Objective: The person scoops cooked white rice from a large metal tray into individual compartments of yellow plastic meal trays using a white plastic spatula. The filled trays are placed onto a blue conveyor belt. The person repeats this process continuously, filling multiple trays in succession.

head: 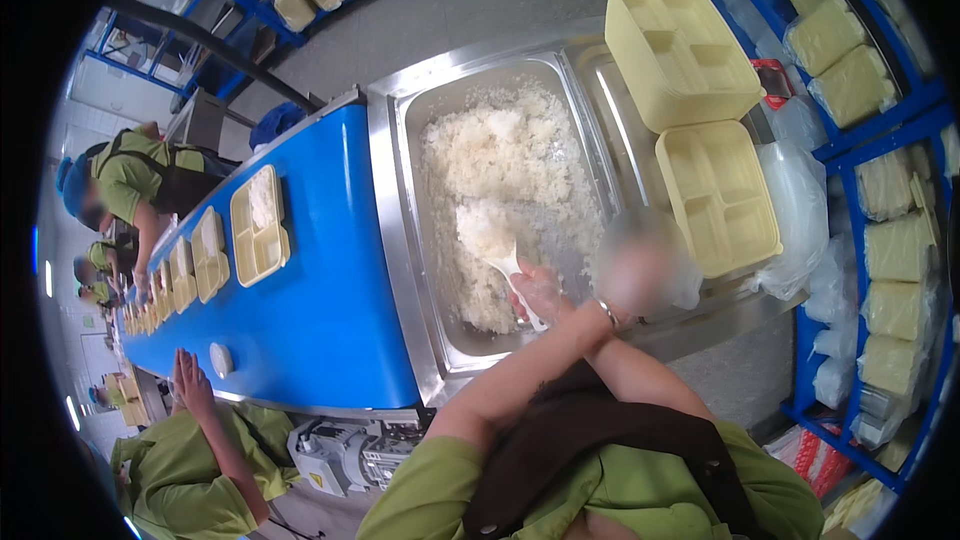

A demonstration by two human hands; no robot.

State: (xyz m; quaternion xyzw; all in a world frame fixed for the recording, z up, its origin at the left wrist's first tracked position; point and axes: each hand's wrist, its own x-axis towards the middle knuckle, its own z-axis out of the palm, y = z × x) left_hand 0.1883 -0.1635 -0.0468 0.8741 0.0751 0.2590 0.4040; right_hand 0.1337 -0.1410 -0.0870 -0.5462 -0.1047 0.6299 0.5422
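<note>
My forearms cross in front of me. My right hand, in a clear glove, grips a white rice paddle whose blade carries a mound of cooked rice. The blade is over the rice in a deep stainless steel pan. My left hand, reaching over to the right, is blurred, and its fingers cannot be made out. It lies close to the near end of a pale yellow compartment tray. Beyond that tray rises a taller stack of the same trays.
A blue conveyor belt carries several trays left; the nearest tray has rice in one compartment. A white round object lies on it. Co-workers flank the belt, one with hands together. Blue shelving holds wrapped trays. A motor sits below.
</note>
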